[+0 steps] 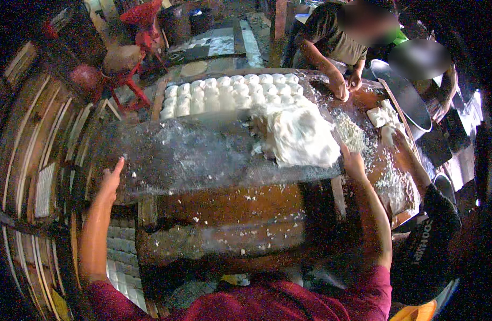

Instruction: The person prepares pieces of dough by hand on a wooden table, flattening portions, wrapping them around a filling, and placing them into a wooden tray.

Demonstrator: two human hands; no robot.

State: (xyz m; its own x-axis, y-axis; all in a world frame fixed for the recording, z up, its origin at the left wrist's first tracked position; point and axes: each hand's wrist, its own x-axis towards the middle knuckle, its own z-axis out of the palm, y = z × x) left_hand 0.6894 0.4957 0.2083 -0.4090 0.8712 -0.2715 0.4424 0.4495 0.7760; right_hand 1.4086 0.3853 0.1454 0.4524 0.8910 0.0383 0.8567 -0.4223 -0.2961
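Observation:
A long dark board (203,152), dusted with flour, spans the space in front of me, tilted slightly. My left hand (114,174) grips its left end, one finger stretched along the edge. At the opposite end, my right hand (354,162) is closed on the board's edge, its fingertips partly hidden. A large, soft white mass that looks like dough (302,136) lies on the right part of the board, close to my right hand. Just beyond the board, rows of round white dough pieces (235,91) sit on the table, the nearest ones partly covered by it.
A person (331,43) across the table handles a small dough piece. Another person's hand (398,140) reaches toward dough (383,115) at right. A large metal basin (403,99) stands beyond. Loose flour (350,134) covers the tabletop. Wooden racks (35,128) stand left; a red chair (133,80) is behind.

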